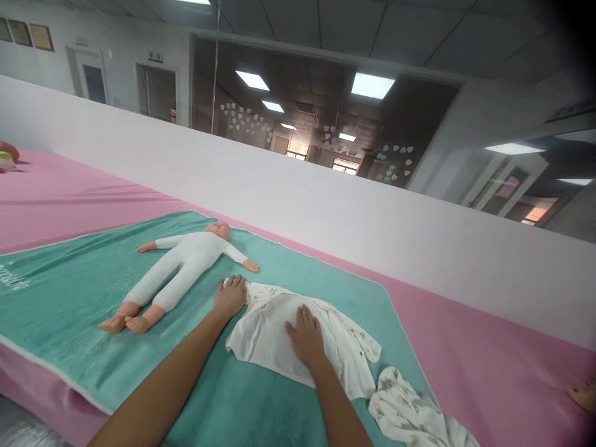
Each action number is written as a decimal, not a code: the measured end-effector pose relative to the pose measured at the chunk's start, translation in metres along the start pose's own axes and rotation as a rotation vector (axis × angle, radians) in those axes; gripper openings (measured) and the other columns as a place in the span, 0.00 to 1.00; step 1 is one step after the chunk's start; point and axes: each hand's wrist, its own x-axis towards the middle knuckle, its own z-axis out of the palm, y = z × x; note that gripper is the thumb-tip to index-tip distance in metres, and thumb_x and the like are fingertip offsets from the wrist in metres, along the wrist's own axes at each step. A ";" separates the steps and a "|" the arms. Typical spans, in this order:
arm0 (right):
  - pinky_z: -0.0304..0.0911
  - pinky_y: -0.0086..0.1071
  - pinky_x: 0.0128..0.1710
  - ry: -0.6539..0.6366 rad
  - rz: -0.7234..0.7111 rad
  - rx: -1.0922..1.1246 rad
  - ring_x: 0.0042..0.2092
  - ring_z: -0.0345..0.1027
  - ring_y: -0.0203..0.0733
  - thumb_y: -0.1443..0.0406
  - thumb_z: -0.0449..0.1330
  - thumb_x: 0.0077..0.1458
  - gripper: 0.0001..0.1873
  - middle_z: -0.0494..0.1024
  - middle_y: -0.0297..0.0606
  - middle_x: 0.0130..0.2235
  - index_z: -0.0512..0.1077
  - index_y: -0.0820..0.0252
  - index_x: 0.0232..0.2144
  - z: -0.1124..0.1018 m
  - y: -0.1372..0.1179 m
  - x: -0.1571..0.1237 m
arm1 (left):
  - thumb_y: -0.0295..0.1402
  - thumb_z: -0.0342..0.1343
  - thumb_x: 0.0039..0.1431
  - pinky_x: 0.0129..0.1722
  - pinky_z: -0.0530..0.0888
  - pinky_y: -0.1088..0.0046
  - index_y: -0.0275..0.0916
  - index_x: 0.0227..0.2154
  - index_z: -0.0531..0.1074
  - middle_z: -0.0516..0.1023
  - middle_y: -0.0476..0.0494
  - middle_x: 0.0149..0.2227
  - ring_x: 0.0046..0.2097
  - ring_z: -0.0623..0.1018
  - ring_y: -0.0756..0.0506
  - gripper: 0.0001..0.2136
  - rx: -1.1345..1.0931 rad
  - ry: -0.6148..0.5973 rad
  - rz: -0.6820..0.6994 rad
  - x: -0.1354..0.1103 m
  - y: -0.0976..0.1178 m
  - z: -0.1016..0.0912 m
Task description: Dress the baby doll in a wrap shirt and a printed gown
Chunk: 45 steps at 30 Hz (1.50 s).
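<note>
A white baby shirt (274, 316) with small printed figures lies spread on a teal blanket (223, 397). My left hand (231, 297) rests on the end of its left-hand sleeve, fingers stretched out and some white cloth showing by the fingertips. My right hand (306, 335) lies palm down on the shirt's middle, with the fingers apart. To the left, a baby doll (189, 264) in a white body suit lies on its back, arms spread and feet toward the near side. A crumpled white printed garment (410, 406) touches the blanket's right edge.
The blanket covers part of a pink padded surface (484, 341). A low white wall (307, 211) runs along the back, with a glass pane or mirror above it. Orange and green round objects (8, 155) sit at the far left. Something skin-coloured (584, 394) shows at the right edge.
</note>
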 end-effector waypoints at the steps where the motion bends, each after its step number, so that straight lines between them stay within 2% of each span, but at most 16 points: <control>1: 0.36 0.41 0.61 0.014 0.052 -0.018 0.65 0.36 0.46 0.48 0.34 0.59 0.38 0.45 0.46 0.64 0.48 0.70 0.61 -0.001 0.012 0.003 | 0.30 0.40 0.59 0.58 0.51 0.53 0.40 0.48 0.68 0.65 0.40 0.56 0.60 0.60 0.40 0.17 -0.018 0.007 -0.005 -0.001 0.000 -0.005; 5: 0.42 0.41 0.60 0.066 0.150 -0.032 0.64 0.40 0.49 0.49 0.36 0.58 0.38 0.50 0.49 0.63 0.50 0.73 0.60 -0.002 0.041 0.006 | 0.28 0.35 0.60 0.50 0.66 0.66 0.41 0.46 0.69 0.74 0.45 0.48 0.49 0.72 0.44 0.19 -0.098 0.073 -0.066 -0.008 0.018 -0.028; 8: 0.45 0.42 0.58 0.098 0.159 -0.006 0.63 0.43 0.51 0.49 0.37 0.58 0.37 0.53 0.51 0.62 0.52 0.73 0.60 -0.003 0.043 0.003 | 0.28 0.35 0.60 0.48 0.67 0.71 0.42 0.46 0.69 0.73 0.48 0.49 0.49 0.72 0.47 0.19 -0.240 0.118 -0.036 -0.026 0.058 -0.032; 9: 0.45 0.41 0.59 0.116 0.148 -0.001 0.63 0.43 0.51 0.50 0.37 0.58 0.37 0.53 0.52 0.61 0.52 0.73 0.59 -0.004 0.042 0.003 | 0.29 0.36 0.60 0.48 0.67 0.72 0.43 0.45 0.69 0.74 0.49 0.48 0.49 0.72 0.47 0.18 -0.304 0.070 0.026 -0.033 0.075 -0.028; 11: 0.45 0.39 0.58 0.136 0.167 0.019 0.62 0.46 0.49 0.51 0.38 0.59 0.34 0.56 0.52 0.60 0.55 0.71 0.58 -0.008 0.043 0.001 | 0.31 0.38 0.60 0.51 0.66 0.70 0.45 0.46 0.70 0.74 0.49 0.49 0.50 0.71 0.46 0.17 -0.322 -0.092 0.241 -0.048 0.105 -0.012; 13: 0.52 0.40 0.55 0.120 0.256 0.048 0.58 0.56 0.49 0.52 0.37 0.59 0.31 0.64 0.52 0.56 0.61 0.66 0.54 -0.014 0.048 -0.001 | 0.37 0.39 0.61 0.54 0.63 0.65 0.43 0.51 0.66 0.68 0.46 0.55 0.57 0.65 0.43 0.18 -0.256 -0.233 0.424 -0.057 0.123 0.006; 14: 0.57 0.41 0.51 0.101 0.316 0.059 0.54 0.61 0.49 0.52 0.36 0.59 0.31 0.68 0.51 0.53 0.64 0.64 0.51 -0.017 0.052 -0.002 | 0.38 0.41 0.60 0.56 0.60 0.62 0.41 0.53 0.64 0.64 0.44 0.58 0.59 0.61 0.42 0.19 -0.205 -0.277 0.470 -0.058 0.126 0.013; 16: 0.62 0.43 0.43 0.069 0.414 0.062 0.47 0.68 0.52 0.51 0.36 0.58 0.31 0.73 0.53 0.46 0.69 0.64 0.46 -0.021 0.058 -0.003 | 0.40 0.43 0.60 0.57 0.57 0.58 0.40 0.55 0.61 0.59 0.41 0.60 0.61 0.58 0.40 0.22 -0.122 -0.270 0.414 -0.054 0.122 0.021; 20: 0.63 0.45 0.41 0.081 0.470 0.042 0.45 0.70 0.55 0.52 0.36 0.58 0.32 0.74 0.57 0.45 0.71 0.66 0.43 -0.023 0.063 -0.002 | 0.43 0.38 0.61 0.52 0.62 0.57 0.40 0.54 0.63 0.66 0.36 0.56 0.56 0.65 0.37 0.22 -0.077 -0.201 0.209 -0.041 0.105 0.018; 24: 0.64 0.44 0.38 0.073 0.476 0.034 0.42 0.72 0.54 0.53 0.37 0.57 0.31 0.75 0.57 0.42 0.74 0.66 0.39 -0.022 0.066 0.005 | 0.43 0.37 0.61 0.51 0.63 0.58 0.43 0.53 0.64 0.68 0.39 0.54 0.55 0.66 0.37 0.21 -0.075 -0.183 0.206 -0.039 0.102 0.016; 29: 0.65 0.41 0.38 0.061 0.447 0.010 0.40 0.72 0.52 0.54 0.38 0.57 0.31 0.77 0.56 0.39 0.75 0.67 0.38 -0.026 0.076 0.010 | 0.43 0.38 0.61 0.45 0.67 0.60 0.44 0.48 0.68 0.74 0.41 0.48 0.48 0.73 0.39 0.20 -0.062 -0.216 0.210 -0.037 0.101 0.017; 32: 0.63 0.44 0.41 0.072 0.400 -0.008 0.41 0.72 0.54 0.57 0.37 0.58 0.30 0.77 0.57 0.38 0.74 0.70 0.38 -0.025 0.067 0.005 | 0.39 0.37 0.62 0.44 0.68 0.59 0.41 0.49 0.67 0.73 0.39 0.48 0.47 0.73 0.38 0.19 -0.061 -0.198 0.258 -0.039 0.103 0.013; 35: 0.56 0.43 0.52 0.102 0.245 -0.026 0.52 0.64 0.52 0.60 0.40 0.59 0.25 0.73 0.54 0.47 0.70 0.68 0.47 -0.016 0.040 -0.003 | 0.33 0.38 0.62 0.53 0.62 0.60 0.39 0.47 0.69 0.71 0.39 0.51 0.54 0.68 0.41 0.18 -0.071 -0.170 0.360 -0.046 0.107 0.011; 37: 0.47 0.40 0.58 0.098 0.057 -0.031 0.60 0.51 0.47 0.61 0.41 0.59 0.25 0.63 0.49 0.57 0.64 0.66 0.54 -0.008 0.021 -0.007 | 0.31 0.40 0.61 0.58 0.56 0.62 0.39 0.50 0.67 0.66 0.41 0.56 0.58 0.62 0.43 0.17 -0.075 -0.152 0.475 -0.052 0.109 0.012; 39: 0.42 0.39 0.60 0.069 -0.079 -0.030 0.63 0.42 0.45 0.61 0.39 0.61 0.26 0.55 0.45 0.62 0.58 0.64 0.58 -0.001 0.008 -0.008 | 0.31 0.41 0.61 0.59 0.54 0.61 0.39 0.55 0.62 0.62 0.41 0.59 0.61 0.58 0.43 0.19 -0.056 -0.134 0.571 -0.058 0.109 0.015; 45: 0.40 0.41 0.61 0.029 -0.105 -0.052 0.64 0.37 0.45 0.59 0.36 0.62 0.28 0.48 0.43 0.64 0.52 0.64 0.60 0.003 0.001 -0.011 | 0.33 0.39 0.61 0.59 0.54 0.58 0.34 0.57 0.57 0.59 0.36 0.60 0.62 0.56 0.40 0.22 0.021 -0.127 0.582 -0.065 0.104 0.022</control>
